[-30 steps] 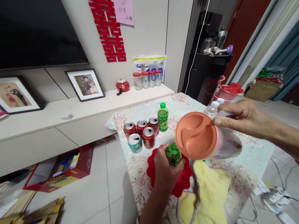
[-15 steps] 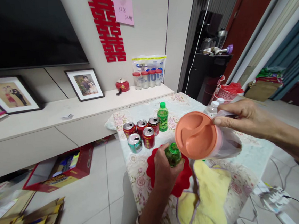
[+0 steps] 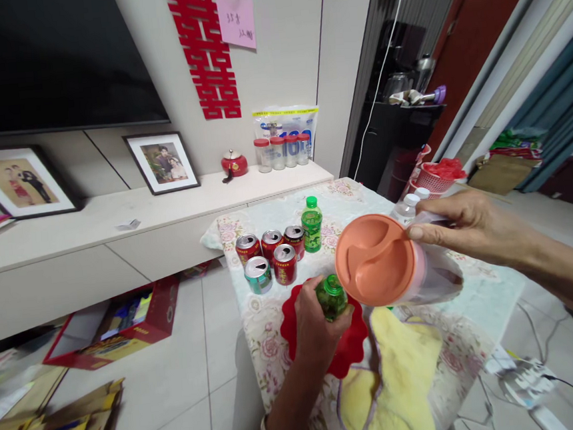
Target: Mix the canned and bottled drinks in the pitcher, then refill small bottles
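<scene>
My left hand (image 3: 316, 319) is wrapped round a green plastic bottle (image 3: 332, 298) with its mouth uncapped, over a red scalloped mat (image 3: 291, 311). In my right hand (image 3: 461, 226) is the handle of a clear pitcher (image 3: 435, 279) with an orange lid (image 3: 375, 261). The pitcher is tipped so the lid faces me and its rim is close to the bottle's mouth. Some liquid shows low in the pitcher; I cannot tell whether any is flowing. Below the pitcher lies a crumpled yellow cloth (image 3: 405, 372).
Several opened drink cans (image 3: 285, 265) and a capped green bottle (image 3: 312, 225) stand on the flowered tablecloth (image 3: 270, 343). Clear bottles (image 3: 406, 208) are behind my right hand. A white cabinet (image 3: 176, 214) runs along the wall. Cables and a power strip (image 3: 524, 381) lie on the floor at right.
</scene>
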Tool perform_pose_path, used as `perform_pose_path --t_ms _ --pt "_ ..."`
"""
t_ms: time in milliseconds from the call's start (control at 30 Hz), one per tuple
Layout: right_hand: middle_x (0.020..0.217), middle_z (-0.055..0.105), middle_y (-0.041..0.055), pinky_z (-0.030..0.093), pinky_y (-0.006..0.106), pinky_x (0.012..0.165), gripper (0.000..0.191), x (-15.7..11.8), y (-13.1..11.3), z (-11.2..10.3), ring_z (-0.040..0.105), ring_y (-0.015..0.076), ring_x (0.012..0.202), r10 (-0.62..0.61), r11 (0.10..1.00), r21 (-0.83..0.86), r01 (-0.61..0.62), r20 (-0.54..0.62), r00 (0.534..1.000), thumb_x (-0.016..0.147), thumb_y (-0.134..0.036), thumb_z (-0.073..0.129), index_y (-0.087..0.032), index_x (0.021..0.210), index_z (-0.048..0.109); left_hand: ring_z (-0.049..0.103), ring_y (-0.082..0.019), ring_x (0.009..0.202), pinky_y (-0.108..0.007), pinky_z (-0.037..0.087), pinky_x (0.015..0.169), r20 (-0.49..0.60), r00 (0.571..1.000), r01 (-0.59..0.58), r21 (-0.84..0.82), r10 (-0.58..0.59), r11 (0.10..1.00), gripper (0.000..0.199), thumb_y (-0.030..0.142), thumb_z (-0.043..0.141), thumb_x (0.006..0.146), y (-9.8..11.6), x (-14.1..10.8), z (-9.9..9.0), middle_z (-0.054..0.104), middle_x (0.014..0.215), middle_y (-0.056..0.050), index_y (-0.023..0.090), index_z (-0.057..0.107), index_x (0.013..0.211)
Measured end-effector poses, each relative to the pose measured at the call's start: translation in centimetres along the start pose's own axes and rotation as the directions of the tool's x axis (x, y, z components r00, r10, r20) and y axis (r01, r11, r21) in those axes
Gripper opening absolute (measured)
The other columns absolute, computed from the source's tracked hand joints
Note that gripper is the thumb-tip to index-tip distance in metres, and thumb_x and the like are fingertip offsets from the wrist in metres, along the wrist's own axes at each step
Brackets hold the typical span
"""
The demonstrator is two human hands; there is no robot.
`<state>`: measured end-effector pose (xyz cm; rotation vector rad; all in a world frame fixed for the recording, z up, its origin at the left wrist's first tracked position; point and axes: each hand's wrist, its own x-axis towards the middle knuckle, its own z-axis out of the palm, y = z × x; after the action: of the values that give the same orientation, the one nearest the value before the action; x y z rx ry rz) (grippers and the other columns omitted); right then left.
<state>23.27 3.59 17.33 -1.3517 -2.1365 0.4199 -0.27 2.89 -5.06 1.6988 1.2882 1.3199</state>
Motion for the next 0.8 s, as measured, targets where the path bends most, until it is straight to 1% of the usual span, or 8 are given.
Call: perform_pose_path --t_ms 167,300,533,800 --pt "0.058 0.031 -0.0065 0.022 0.024 0.045 0.055 0.07 -0.01 0.05 0.03 0.0092 0.051 0.009 1.0 0.012 -0.009 -0.005 1.0 0.09 -0.06 0.068 -0.021 0.059 0.047 0.069 -0.031 0.11 -0.052 0.056 0.097 -0.016 1.0 -0.005 0.009 0.006 1.0 0.062 0.03 0.081 0.07 -0.05 -0.02 0.04 0.07 0.116 -0.012 0.021 0.052 0.125" --pt "0.058 0.031 -0.0065 0.022 0.024 0.045 0.053 0.14 -0.01 0.04 0.029 0.0092 0.051 -0.003 1.0 0.016 0.003 -0.004 1.0 0.09 -0.057 0.069 -0.021 0.059 0.047 0.069 -0.03 0.11 -0.05 0.056 0.097 -0.01 1.0 0.002 0.007 -0.002 1.0 0.062 0.03 0.081 0.07 -0.03 -0.05 0.0 0.07 0.116 -0.011 0.022 0.052 0.125" --pt "0.058 0.03 -0.0063 0.021 0.024 0.045 0.056 0.0 0.05 0.01 0.029 0.0097 0.052 0.022 1.0 0.015 -0.022 0.001 1.0 0.089 -0.061 0.069 -0.021 0.058 0.046 0.069 -0.032 0.111 -0.052 0.056 0.098 -0.004 1.0 0.001 0.003 -0.001 1.0 0.062 0.032 0.08 0.071 -0.06 0.02 -0.01 0.07 0.115 -0.012 0.021 0.052 0.125" --pt "0.059 0.03 -0.0065 0.022 0.024 0.045 0.053 -0.04 0.04 0.05 0.029 0.0093 0.052 0.007 1.0 0.02 -0.007 0.01 1.0 0.091 -0.057 0.068 -0.021 0.059 0.046 0.069 -0.031 0.11 -0.052 0.056 0.097 -0.004 1.0 0.001 0.011 -0.001 1.0 0.061 0.031 0.079 0.071 -0.05 -0.04 -0.02 0.07 0.115 -0.011 0.021 0.052 0.125"
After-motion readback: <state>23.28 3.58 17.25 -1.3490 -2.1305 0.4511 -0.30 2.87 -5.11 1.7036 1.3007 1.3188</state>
